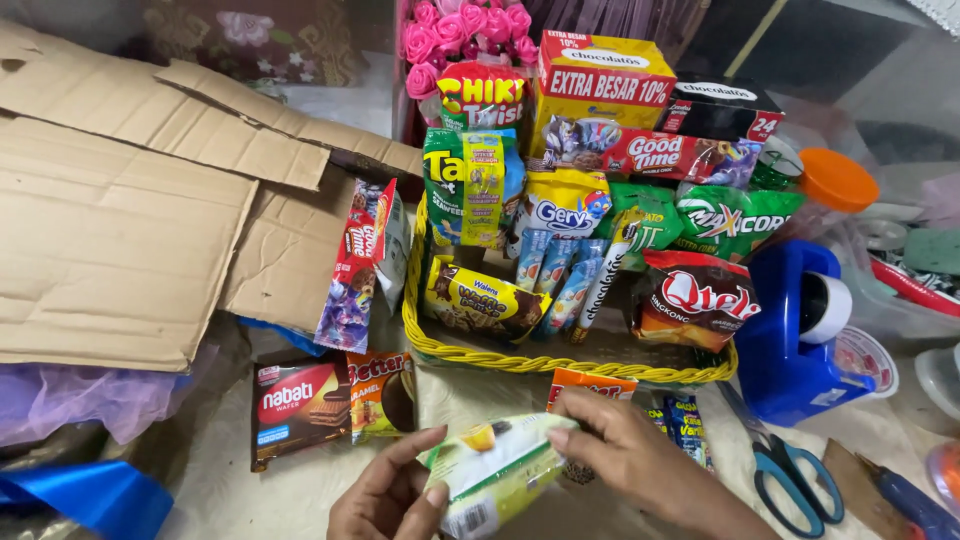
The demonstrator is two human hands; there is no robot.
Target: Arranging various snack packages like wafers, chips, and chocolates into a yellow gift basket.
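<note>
Green-and-white snack packet [492,470], bottom centre, held tilted between both hands so its face can be seen | left hand [390,497] pinches its lower edge, right hand [625,450] grips its upper corner | yellow woven basket [520,362] just above, snack packs stood upright facing out | blue tape dispenser [795,335] and scissors [795,480] within reach at right | flattened cardboard [120,220] upper left.

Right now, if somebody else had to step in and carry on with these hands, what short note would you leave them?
Left hand: grip on the lower end of the pale green snack packet.
Right hand: fingers on the packet's top edge.
Yellow wicker basket: already holds many upright snack packs, boxes stacked behind.
Outside it: red wafer pack and caramel pack on the table, blue tape dispenser and scissors at right.
The held packet is not in the basket.
</note>
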